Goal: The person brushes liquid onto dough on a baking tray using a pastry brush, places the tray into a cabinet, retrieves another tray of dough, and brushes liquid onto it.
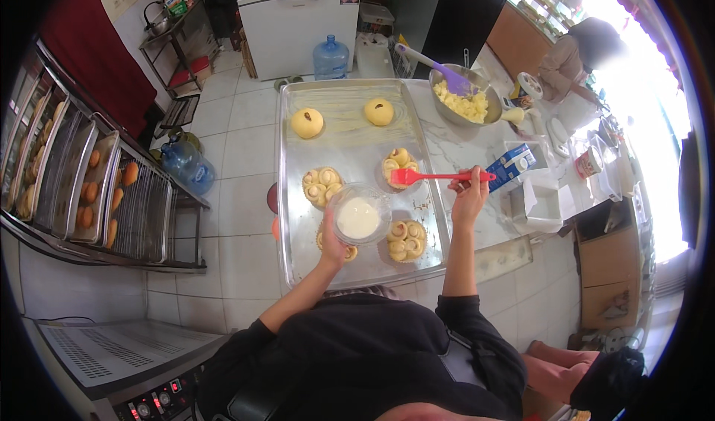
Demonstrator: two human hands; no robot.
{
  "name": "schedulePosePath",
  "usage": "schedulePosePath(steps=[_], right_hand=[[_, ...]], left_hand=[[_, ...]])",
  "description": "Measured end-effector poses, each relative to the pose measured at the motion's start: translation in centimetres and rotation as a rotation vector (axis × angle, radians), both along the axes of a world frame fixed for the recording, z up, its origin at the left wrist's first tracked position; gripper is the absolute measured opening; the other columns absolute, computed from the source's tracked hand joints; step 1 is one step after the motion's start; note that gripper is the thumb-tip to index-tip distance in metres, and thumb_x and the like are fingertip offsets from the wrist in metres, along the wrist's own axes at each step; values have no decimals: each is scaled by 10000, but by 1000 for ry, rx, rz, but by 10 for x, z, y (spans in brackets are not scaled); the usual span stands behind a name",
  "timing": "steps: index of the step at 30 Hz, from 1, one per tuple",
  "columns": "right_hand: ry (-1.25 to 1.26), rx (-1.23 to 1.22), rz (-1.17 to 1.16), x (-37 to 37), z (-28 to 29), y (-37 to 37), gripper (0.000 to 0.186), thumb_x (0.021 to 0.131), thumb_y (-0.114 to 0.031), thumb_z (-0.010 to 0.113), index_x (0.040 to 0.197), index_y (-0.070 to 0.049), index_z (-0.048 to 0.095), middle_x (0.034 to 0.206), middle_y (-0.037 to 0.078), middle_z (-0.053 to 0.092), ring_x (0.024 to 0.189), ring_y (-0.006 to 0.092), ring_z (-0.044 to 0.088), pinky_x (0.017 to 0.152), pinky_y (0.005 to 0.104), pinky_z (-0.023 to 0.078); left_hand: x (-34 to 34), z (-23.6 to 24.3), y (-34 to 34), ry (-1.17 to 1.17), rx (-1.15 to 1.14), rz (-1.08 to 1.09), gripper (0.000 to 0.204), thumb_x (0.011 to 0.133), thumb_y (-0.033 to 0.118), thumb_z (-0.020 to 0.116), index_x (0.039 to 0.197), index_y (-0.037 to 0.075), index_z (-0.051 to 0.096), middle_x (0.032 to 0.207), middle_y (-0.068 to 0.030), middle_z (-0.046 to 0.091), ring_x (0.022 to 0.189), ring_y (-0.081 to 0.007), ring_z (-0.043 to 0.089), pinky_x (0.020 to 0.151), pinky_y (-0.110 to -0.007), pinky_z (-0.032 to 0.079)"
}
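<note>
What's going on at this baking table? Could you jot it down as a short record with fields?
Left hand: holds a clear bowl of white liquid over the tray
Right hand: holds a red silicone brush, its head on a rosette bun
Baking tray: metal, with four rosette buns and two round buns at the far end
Beyond the tray: metal bowl of yellow filling with a purple spatula
Nearby: blue carton

Blue-and-white carton (511,166) lay tilted on the counter, just right of the baking tray. Brown cardboard boxes (611,276) sat under the counter at right. Small oven control panel (155,400) with red lit buttons showed at bottom left.
</note>
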State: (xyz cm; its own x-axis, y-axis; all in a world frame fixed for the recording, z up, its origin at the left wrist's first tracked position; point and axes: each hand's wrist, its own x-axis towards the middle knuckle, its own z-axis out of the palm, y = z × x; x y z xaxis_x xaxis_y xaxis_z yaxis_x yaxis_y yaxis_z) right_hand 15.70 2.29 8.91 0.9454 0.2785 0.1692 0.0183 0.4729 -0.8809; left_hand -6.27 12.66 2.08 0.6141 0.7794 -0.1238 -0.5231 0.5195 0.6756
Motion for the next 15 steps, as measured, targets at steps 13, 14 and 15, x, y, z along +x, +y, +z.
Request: schedulePosePath(steps=[13, 14, 15], right_hand=[[-211, -191, -213, 41, -53, 43, 235, 876, -202, 406, 904, 28, 442, 751, 120, 516, 530, 144, 537, 463, 258, 512], [-211, -196, -209, 42, -54, 45, 235, 876, -202, 406, 904, 28, 442, 751, 120, 516, 530, 144, 537, 463, 258, 512], [-197, -162, -197, 45, -54, 51, 235, 875, -201, 406, 912, 29, 439, 750, 121, 516, 526, 145, 536, 461, 258, 511]], left_hand=[[-24, 21, -13, 34, -128, 96, 505, 885, 366, 285, 1253, 21, 262, 1234, -99, 364, 1137, -192, 360, 951, -307, 285], [-26, 22, -13, 54, -121, 102, 508, 883, 371, 288, 1250, 21, 265, 1231, -99, 367, 1136, -191, 361, 951, -307, 284], [-25, 24, -10, 67, -108, 110, 511, 882, 377, 292, 1247, 21, 268, 1228, -99, 369, 1135, -190, 362, 952, -306, 284]])
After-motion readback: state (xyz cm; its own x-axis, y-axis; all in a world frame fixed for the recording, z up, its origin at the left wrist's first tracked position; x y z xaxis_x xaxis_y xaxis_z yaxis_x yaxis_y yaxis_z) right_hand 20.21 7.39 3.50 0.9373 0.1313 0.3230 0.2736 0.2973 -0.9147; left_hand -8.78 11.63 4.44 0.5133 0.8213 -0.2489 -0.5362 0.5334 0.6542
